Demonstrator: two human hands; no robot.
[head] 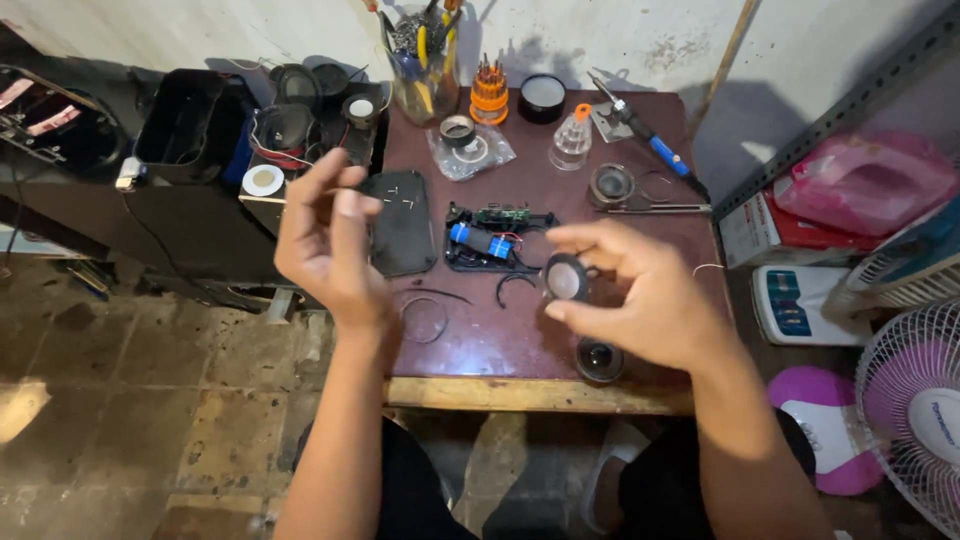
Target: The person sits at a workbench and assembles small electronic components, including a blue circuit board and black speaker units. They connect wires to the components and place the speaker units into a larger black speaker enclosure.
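Observation:
My right hand (pixel 640 295) holds a small round speaker driver (pixel 565 278) between thumb and fingers, above the dark red table (pixel 480 340). Raised at the table's left edge, my left hand (pixel 328 240) has its fingers loosely curled and holds nothing that I can see. Between the hands lies an opened black speaker housing (pixel 495 240) with a blue battery and a green circuit board inside. A flat black cover panel (pixel 400 222) with a few screws on it lies just right of my left hand. Another round black driver (pixel 600 360) sits near the table's front edge.
At the back of the table stand a jar of tools (pixel 422 60), an orange screwdriver set (pixel 489 95), a solder roll (pixel 458 130), a clear squeeze bottle (pixel 572 138) and a blue-handled soldering iron (pixel 650 140). Speaker parts lie at the left. Fans (pixel 915 400) stand at the right.

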